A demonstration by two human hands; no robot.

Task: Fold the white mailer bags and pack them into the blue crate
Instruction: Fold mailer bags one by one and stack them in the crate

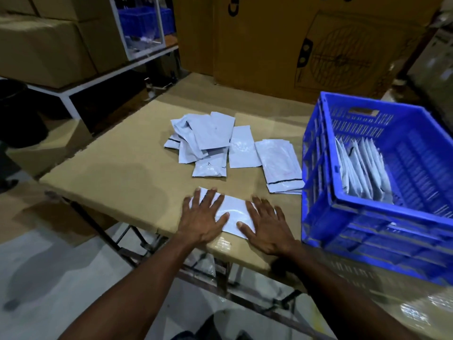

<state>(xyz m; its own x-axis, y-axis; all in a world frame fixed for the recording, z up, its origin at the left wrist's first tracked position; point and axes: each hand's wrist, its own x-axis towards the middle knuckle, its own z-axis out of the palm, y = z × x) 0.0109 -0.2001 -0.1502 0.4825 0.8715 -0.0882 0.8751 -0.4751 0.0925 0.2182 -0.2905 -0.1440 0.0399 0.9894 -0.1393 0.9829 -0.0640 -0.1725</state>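
One white mailer bag [234, 213] lies flat near the front edge of the cardboard-covered table [117, 168]. My left hand [204, 217] presses flat on its left part, fingers spread. My right hand [268, 228] presses flat on its right part, fingers spread too. Neither hand grips anything. A loose heap of white mailer bags [203, 141] sits at the table's middle, with a neat stack of flat bags [279, 165] to its right. The blue crate [367, 217] stands at the right, holding several folded bags [360, 173] upright along its left wall.
Large cardboard boxes [306, 45] rise behind the table. At the back left, a white shelf [63, 94] carries more boxes and a clear-sided cabinet holding a blue bin [144, 23]. The floor drops away left of the table's edge.
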